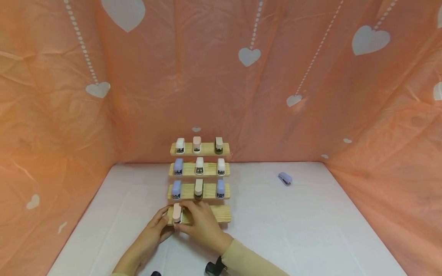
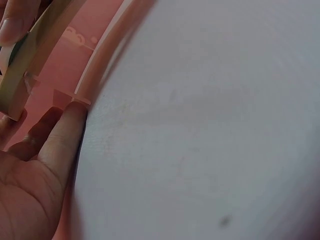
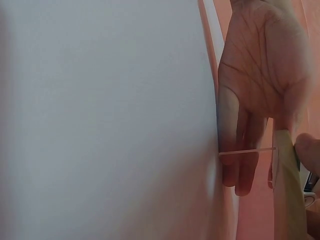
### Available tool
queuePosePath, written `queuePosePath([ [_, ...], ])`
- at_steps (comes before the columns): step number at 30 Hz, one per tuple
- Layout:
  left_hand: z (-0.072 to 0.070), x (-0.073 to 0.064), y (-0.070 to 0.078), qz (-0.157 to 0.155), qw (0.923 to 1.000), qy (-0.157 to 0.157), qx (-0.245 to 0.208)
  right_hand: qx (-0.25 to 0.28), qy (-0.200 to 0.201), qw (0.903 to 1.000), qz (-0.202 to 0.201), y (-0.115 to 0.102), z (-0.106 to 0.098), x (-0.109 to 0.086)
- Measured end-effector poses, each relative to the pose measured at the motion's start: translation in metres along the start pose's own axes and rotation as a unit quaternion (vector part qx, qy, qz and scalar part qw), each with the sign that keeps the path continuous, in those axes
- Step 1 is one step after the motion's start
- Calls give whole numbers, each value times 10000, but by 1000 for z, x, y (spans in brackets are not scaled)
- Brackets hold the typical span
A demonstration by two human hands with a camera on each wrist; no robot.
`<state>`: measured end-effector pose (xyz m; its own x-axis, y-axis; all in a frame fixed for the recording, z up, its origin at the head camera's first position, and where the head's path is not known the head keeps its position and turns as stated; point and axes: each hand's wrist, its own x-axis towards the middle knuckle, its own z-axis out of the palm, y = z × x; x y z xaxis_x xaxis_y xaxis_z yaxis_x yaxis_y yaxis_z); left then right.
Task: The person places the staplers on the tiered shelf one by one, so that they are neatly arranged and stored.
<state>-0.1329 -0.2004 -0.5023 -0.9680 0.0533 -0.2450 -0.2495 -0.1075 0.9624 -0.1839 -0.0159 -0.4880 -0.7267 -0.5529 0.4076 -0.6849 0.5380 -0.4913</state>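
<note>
A pale pink mini stapler (image 1: 177, 213) stands at the left end of the lowest wooden tier (image 1: 222, 213) of a stepped rack. My right hand (image 1: 203, 226) pinches this stapler, thumb at its near end and fingers at the far end. At the left end of that same tier is my left hand (image 1: 152, 230), its fingers extended and touching the tier's edge. From the left wrist view, the left hand (image 2: 35, 190) has fairly straight fingers beside the clear support under the board (image 2: 37, 55). The right wrist view shows the left palm (image 3: 260, 65) close to the board's end.
Above, three more wooden tiers each carry three mini staplers in white, pink, lilac and beige, such as a lilac stapler (image 1: 176, 189). Another lilac stapler (image 1: 285, 179) lies on the white tabletop (image 1: 293, 230) to the right. Orange cloth (image 1: 207, 96) with hearts encloses the back and sides.
</note>
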Motion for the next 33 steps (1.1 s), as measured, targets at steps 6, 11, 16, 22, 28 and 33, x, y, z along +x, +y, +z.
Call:
queuePosePath([
  [6, 0, 1, 0, 43, 10000, -35, 58, -71, -22, 10000, 26, -1, -1, 0],
  [11, 1, 1, -1, 32, 10000, -56, 65, -78, -53, 9999, 47, -1, -3, -1],
  [16, 1, 1, -1, -1, 9999, -15, 108, 13, -203, 9998, -9, 1, -8, -4],
  [22, 0, 0, -1, -58, 9998, -20, 172, 99, -520, 9983, -240, 12, -25, -19],
  [28, -1, -1, 0, -205, 9994, 41, 283, 416, -493, 9969, -444, 29, -46, -37],
  [33, -2, 0, 1, -206, 9995, -83, 245, 871, -240, 9949, -449, 46, -67, -49],
])
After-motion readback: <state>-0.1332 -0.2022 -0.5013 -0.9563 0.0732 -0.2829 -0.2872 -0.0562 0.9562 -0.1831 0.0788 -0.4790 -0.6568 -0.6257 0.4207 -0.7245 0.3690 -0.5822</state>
